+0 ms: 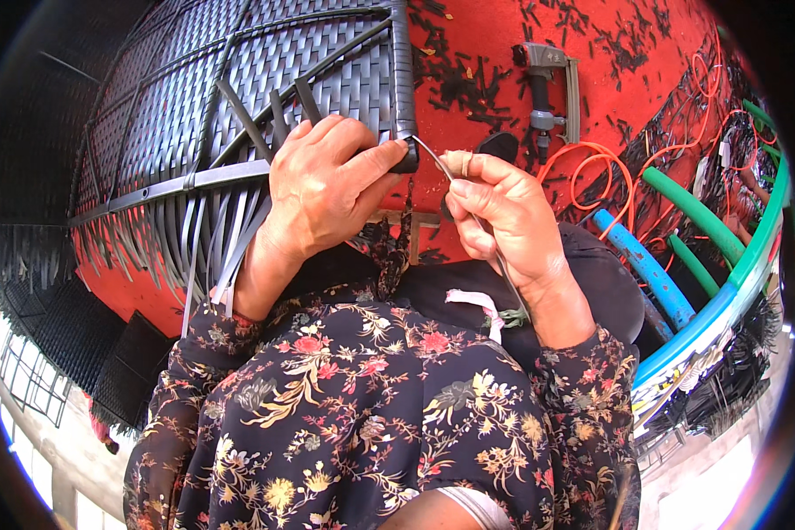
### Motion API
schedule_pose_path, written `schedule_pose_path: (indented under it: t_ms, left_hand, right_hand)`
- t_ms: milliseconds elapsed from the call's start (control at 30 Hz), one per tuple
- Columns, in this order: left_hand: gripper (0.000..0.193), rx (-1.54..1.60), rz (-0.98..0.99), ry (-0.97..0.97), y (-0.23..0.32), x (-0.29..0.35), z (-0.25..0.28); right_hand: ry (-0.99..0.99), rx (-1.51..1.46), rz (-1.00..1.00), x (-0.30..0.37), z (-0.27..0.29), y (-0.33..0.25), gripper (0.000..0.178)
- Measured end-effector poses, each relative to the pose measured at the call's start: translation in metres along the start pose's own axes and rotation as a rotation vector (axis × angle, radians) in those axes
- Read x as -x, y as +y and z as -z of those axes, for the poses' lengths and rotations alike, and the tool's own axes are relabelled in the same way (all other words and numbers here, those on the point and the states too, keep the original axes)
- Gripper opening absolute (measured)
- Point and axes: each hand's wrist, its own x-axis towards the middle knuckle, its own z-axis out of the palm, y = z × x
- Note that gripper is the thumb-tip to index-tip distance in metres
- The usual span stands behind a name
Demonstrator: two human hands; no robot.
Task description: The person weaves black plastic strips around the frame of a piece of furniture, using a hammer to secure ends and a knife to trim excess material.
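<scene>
A black woven wicker panel (327, 75) on a metal frame (230, 177) lies in front of me, with loose strip ends (230, 225) hanging from its near edge. My left hand (327, 181) grips the near right corner, thumb and index finger closed around the wrapped frame end (406, 157). From that corner a thin dark plastic strip (433, 157) runs out to my right hand (508, 208). The right thumb and fingers pinch this strip, and its tail passes down below my palm. A tan band (459, 162) is wrapped on a right finger.
A grey staple gun (543, 88) rests on the red floor covering (468, 221) beyond my right hand. Its orange hose (605, 159) coils beside green tubes (693, 212) and a blue tube (645, 265). Black strip scraps (464, 88) litter the floor.
</scene>
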Motion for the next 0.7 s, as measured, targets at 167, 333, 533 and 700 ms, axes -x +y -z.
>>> schedule_pose_path:
  t_ms: [167, 333, 533, 700]
  left_hand:
    - [0.036, 0.022, 0.008, -0.044, -0.002, -0.004, 0.002]
    - [0.029, 0.035, 0.039, -0.068, -0.001, -0.007, 0.004]
    - [0.015, 0.352, 0.334, -0.097, -0.012, -0.026, 0.007]
    - [0.015, 0.36, 0.395, -0.31, -0.02, -0.041, 0.007]
  right_hand:
    - [-0.035, -0.193, -0.108, 0.0, 0.001, -0.005, 0.019]
    - [-0.09, -0.249, -0.143, -0.002, 0.004, -0.01, 0.015]
    - [-0.077, -0.205, -0.114, -0.004, 0.005, -0.015, 0.016]
    - [-0.074, -0.113, -0.087, -0.007, 0.007, -0.022, 0.019]
